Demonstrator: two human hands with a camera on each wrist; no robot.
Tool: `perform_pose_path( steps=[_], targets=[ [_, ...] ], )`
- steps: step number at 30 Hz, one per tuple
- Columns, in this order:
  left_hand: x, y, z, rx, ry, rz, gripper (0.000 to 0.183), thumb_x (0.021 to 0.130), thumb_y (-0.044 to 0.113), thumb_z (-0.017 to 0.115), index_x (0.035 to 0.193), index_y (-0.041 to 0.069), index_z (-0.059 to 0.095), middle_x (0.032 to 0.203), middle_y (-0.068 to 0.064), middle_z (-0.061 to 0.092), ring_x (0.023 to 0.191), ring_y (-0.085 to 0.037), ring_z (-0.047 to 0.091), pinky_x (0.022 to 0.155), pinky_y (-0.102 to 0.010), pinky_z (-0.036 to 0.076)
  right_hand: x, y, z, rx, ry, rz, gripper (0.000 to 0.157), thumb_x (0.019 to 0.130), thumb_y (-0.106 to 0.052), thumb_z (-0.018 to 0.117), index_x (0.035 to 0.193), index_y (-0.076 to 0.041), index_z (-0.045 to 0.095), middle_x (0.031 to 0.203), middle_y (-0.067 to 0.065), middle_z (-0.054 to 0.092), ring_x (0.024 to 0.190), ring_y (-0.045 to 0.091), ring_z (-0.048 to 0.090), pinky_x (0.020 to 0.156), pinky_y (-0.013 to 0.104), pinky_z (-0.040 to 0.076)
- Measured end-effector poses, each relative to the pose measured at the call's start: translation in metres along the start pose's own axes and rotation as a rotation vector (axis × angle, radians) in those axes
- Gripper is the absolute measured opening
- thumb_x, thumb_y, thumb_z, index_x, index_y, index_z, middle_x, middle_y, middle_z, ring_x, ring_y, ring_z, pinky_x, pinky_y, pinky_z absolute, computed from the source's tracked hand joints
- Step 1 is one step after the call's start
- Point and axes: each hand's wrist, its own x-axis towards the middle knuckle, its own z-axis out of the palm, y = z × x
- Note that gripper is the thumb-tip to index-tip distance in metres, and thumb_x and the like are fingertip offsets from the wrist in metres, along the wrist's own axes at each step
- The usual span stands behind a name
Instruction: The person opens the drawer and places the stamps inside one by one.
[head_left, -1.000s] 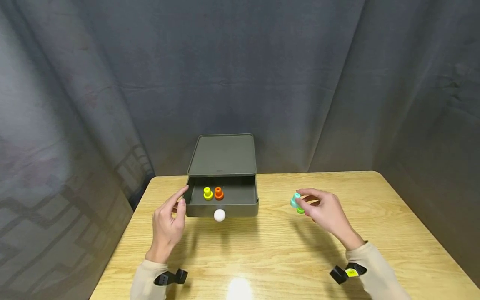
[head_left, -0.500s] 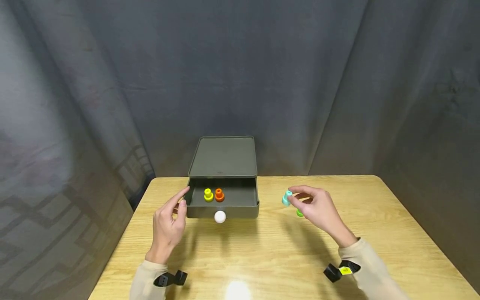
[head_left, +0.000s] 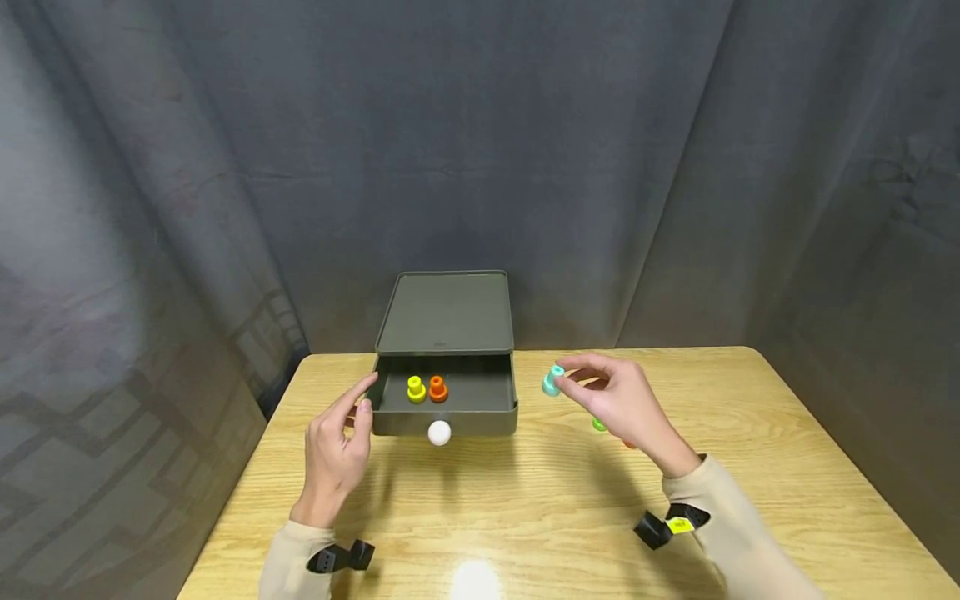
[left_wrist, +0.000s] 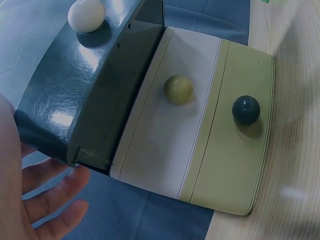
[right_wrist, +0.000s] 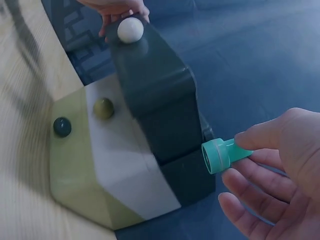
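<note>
My right hand [head_left: 618,402] pinches a turquoise hat-shaped plastic piece [head_left: 552,381] between thumb and fingers, above the table and right of the pulled-out drawer. In the right wrist view the turquoise piece [right_wrist: 218,156] shows a wide hollow base and a narrower neck. The dark grey drawer [head_left: 480,422] has a round white knob [head_left: 439,432]. Inside it stand a yellow hat-shaped piece [head_left: 416,389] and an orange one [head_left: 438,389], side by side. At the drawer's left side rests my left hand [head_left: 336,454], fingers loosely bent against the wall and front corner.
A green piece [head_left: 599,424] and part of an orange-red piece [head_left: 629,444] lie on the wooden table [head_left: 480,508] near my right hand. Below the top drawer, the left wrist view shows a white drawer [left_wrist: 160,135] and a pale green one [left_wrist: 225,165]. Grey curtains [head_left: 480,150] surround the table.
My right hand has carried the turquoise piece leftward and slightly upward, towards the drawer, uncovering the orange-red piece. My left hand has stayed at the drawer's side.
</note>
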Motion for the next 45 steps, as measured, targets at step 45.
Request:
perform_pose_path(
  steps=[45],
  targets=[
    [-0.003, 0.002, -0.002, 0.014, -0.008, -0.006, 0.040, 0.100, 0.005, 0.059, 0.135, 0.015, 0.075, 0.118, -0.012, 0.081, 0.070, -0.015, 0.070, 0.067, -0.016, 0.053, 0.059, -0.063, 0.084, -0.132, -0.302, -0.189, 0.019, 0.093, -0.015, 0.082, 0.110, -0.007, 0.081, 0.097, 0.002, 0.082, 0.084, 0.007, 0.075, 0.079, 0.026, 0.061]
  ],
)
